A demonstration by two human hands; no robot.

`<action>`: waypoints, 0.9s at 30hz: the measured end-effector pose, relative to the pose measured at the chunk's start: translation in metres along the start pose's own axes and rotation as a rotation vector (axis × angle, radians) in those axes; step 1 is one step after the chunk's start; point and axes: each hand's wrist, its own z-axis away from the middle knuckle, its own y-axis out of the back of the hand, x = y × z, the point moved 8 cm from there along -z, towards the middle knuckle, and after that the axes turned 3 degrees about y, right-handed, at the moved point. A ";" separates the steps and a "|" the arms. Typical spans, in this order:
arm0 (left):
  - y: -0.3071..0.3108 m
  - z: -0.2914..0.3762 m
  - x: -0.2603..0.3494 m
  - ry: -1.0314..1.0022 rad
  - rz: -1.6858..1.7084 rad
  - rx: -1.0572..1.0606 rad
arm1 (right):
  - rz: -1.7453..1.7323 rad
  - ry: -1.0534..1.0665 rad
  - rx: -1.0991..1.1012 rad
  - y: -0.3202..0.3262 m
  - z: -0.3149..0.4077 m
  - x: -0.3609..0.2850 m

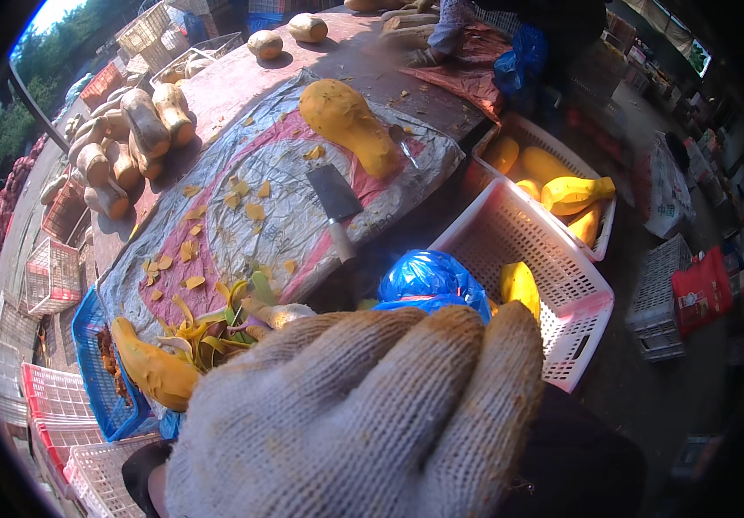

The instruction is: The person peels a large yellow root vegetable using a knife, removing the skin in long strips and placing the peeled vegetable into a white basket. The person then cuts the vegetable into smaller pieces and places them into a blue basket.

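Observation:
My left hand [359, 414], in a white knit glove stained orange, fills the lower middle close to the camera. Its fingers point up and right; its palm side is hidden. Behind it, gloved fingertips [278, 314], apparently of my right hand, show beside a small purple piece [256, 322]; most of that hand is covered. A peeled butternut squash [155, 369] and a heap of peel strips [216, 337] lie just left of the hands. Further up the plastic sheet [236, 175] are another peeled squash [349, 126], a metal spoon [404, 146] and a cleaver [334, 194].
Unpeeled squashes [145, 123] are piled along the table's left side. Peeled ones fill a crate [566, 142] at right, behind a nearer white crate [579, 317]. A blue plastic bag [433, 278] lies beyond my fingers. Across the table, a person's sleeve [453, 29] reaches in.

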 end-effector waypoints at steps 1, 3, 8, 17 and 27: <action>0.002 0.002 0.000 0.012 0.000 0.017 | -0.014 -0.034 -0.018 0.000 0.002 0.001; 0.003 0.004 -0.002 0.008 -0.014 0.031 | -0.042 -0.111 -0.066 -0.001 0.006 0.003; 0.002 -0.001 -0.004 -0.006 -0.015 0.059 | 0.004 0.077 0.000 0.007 0.008 -0.012; -0.001 0.016 0.002 0.055 0.001 0.055 | 0.004 0.082 0.006 0.004 0.005 -0.007; 0.015 0.087 0.024 0.450 -0.154 0.183 | 0.018 0.115 0.018 0.009 0.011 -0.009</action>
